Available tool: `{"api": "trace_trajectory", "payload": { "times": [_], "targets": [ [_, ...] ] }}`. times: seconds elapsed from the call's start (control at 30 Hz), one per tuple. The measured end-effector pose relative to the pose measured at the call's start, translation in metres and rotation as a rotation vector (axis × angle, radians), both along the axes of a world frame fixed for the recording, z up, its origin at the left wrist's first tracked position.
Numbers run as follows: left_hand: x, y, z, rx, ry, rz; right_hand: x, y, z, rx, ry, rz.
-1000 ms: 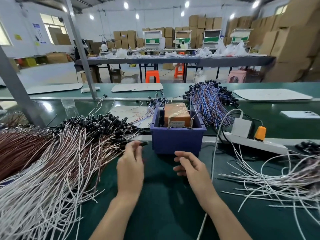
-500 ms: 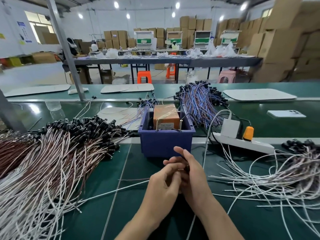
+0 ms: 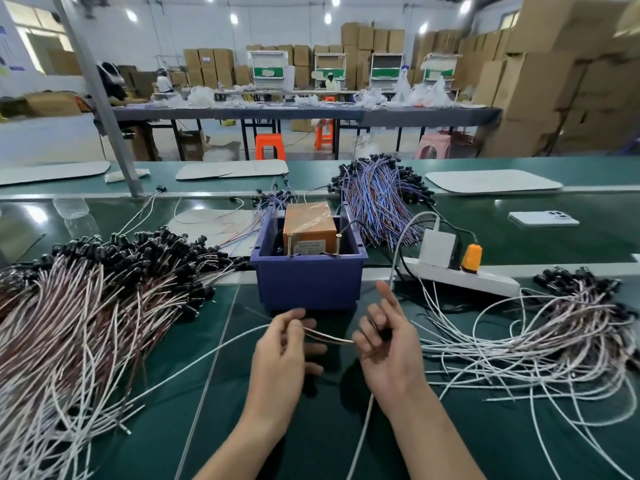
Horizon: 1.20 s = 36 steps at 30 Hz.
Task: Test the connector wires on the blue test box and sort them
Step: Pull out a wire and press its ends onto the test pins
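The blue test box (image 3: 308,284) stands on the green bench, holding an orange unit (image 3: 310,226) with two upright metal pins. In front of it my left hand (image 3: 282,355) pinches a thin connector wire (image 3: 329,337) that stretches across to my right hand (image 3: 389,344). My right hand grips the wire's black connector end in its curled lower fingers, index finger pointing up. A large pile of white and brown wires (image 3: 86,306) with black connectors lies to the left. A looser heap of wires (image 3: 536,341) lies to the right.
A bundle of blue and purple wires (image 3: 377,199) lies behind the box. A white power strip (image 3: 460,275) with a charger and an orange plug sits right of the box, a white phone (image 3: 542,218) beyond it. A metal post (image 3: 100,98) rises at the back left.
My left hand drew one wire from the left pile and brought it to my right hand. The hands have since parted, with the wire stretched between them.
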State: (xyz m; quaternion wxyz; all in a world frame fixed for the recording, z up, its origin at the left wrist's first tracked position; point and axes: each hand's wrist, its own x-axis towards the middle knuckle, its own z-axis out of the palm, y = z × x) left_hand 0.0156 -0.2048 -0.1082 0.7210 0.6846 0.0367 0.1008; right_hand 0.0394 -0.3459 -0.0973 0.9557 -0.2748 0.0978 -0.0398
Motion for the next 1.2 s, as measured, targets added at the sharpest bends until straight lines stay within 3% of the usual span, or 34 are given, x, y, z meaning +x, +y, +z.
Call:
{"api": "trace_trajectory", "payload": {
  "times": [0.17, 0.33, 0.5, 0.63, 0.77, 0.93, 1.2],
  "targets": [
    [0.005, 0.01, 0.002, 0.029, -0.102, 0.123, -0.009, -0.004, 0.003, -0.102, -0.01, 0.037],
    [0.009, 0.021, 0.004, 0.075, -0.204, 0.252, -0.011, -0.004, 0.002, -0.328, -0.01, 0.027],
    [-0.002, 0.016, 0.002, 0.435, -0.369, 0.183, -0.018, 0.017, -0.005, -0.893, -0.177, 0.065],
    [-0.01, 0.012, 0.003, 0.526, -0.505, 0.117, -0.026, 0.031, -0.014, -1.28, -0.38, 0.101],
    [-0.01, 0.013, 0.007, 0.502, -0.511, 0.161, -0.026, 0.032, -0.013, -1.33, -0.432, 0.028],
    [-0.01, 0.013, 0.009, 0.426, -0.466, 0.189, -0.026, 0.031, -0.014, -1.347, -0.48, 0.09],
    [-0.007, 0.009, 0.008, 0.416, -0.429, 0.173, -0.024, 0.032, -0.023, -1.419, -0.439, 0.093]
  ]
}}
